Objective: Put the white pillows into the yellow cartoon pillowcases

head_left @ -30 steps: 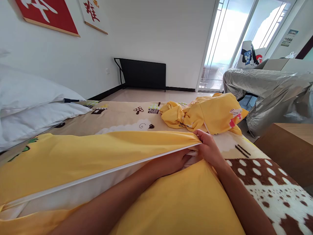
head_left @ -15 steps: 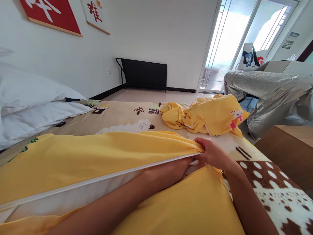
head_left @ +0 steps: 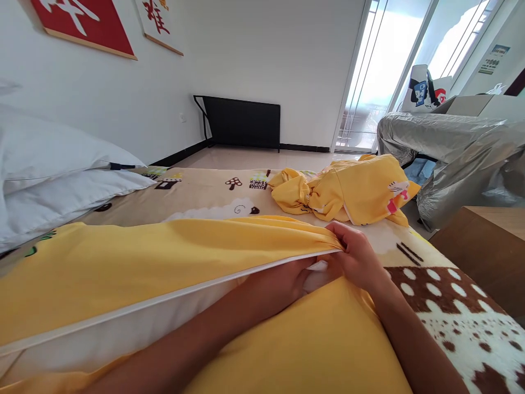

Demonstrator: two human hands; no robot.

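Observation:
A yellow fabric cover [head_left: 164, 249] with a white edge strip lies across the near part of the bed, its opening facing me. My right hand [head_left: 355, 251] pinches the gathered edge at the far right end of the opening. My left hand [head_left: 289, 279] reaches into the opening from the lower left, just under that edge. Its fingers are mostly hidden by the cloth and shadow, so their grip does not show. A bit of white fabric [head_left: 319, 266] shows between the two hands. More yellow cloth bulges below my left forearm.
A crumpled yellow cloth [head_left: 348, 189] lies farther back on the patterned bed blanket [head_left: 197, 189]. White pillows [head_left: 69, 169] are stacked at the left. A wooden cabinet [head_left: 479, 257] and a plastic-wrapped bulky piece [head_left: 443, 137] stand on the right. A black panel [head_left: 241, 123] leans at the wall.
My left hand has drawn back slightly to the left and deeper beneath the cover's edge. My right hand keeps its pinch on the edge and has risen slightly.

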